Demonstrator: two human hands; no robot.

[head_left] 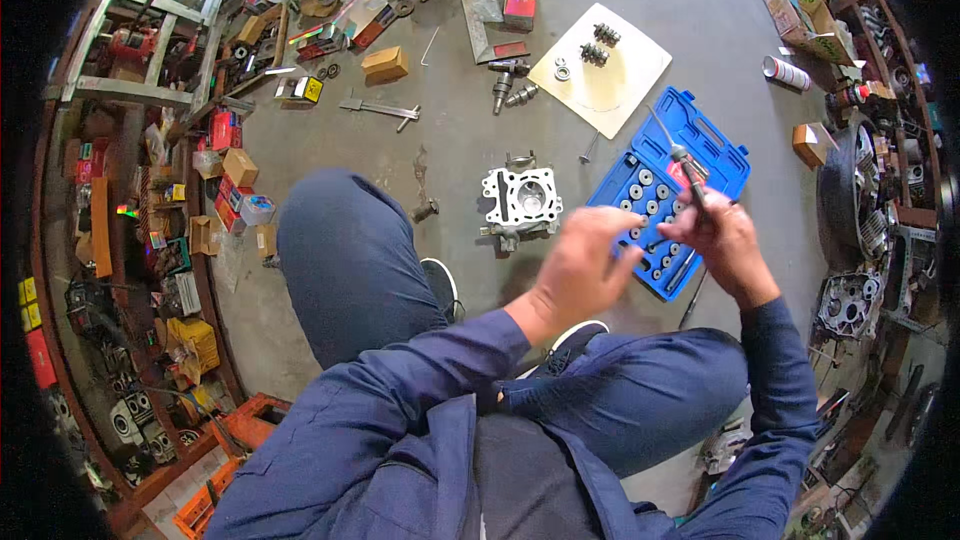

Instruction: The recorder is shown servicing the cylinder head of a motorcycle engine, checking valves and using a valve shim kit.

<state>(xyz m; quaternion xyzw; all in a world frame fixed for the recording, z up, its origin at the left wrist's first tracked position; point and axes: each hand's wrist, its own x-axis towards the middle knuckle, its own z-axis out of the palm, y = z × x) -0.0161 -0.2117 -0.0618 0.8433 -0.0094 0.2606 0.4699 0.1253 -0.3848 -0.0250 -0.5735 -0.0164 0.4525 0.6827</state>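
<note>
My right hand (735, 245) is closed around a dark-handled tool (692, 175) whose thin metal rod points up and to the left. My left hand (580, 275) is somewhat blurred, thumb and fingers apart, over the left edge of a blue plastic case (738, 178). I see nothing held in it. Several round metal cutter-like pieces sit in rows in the case, which lies unfolded on the floor; my hands cover part of it. Left of the case stands a pale metal engine cylinder head (510, 188) with a round chamber facing up.
A cream board (640, 55) beyond the case carries small dark shafts and rings. A poppet valve (589, 148) lies near it. Calipers (380, 107) and a tan box (385, 64) are farther left. Cluttered shelves line both sides; a spray can (786, 73) lies at right.
</note>
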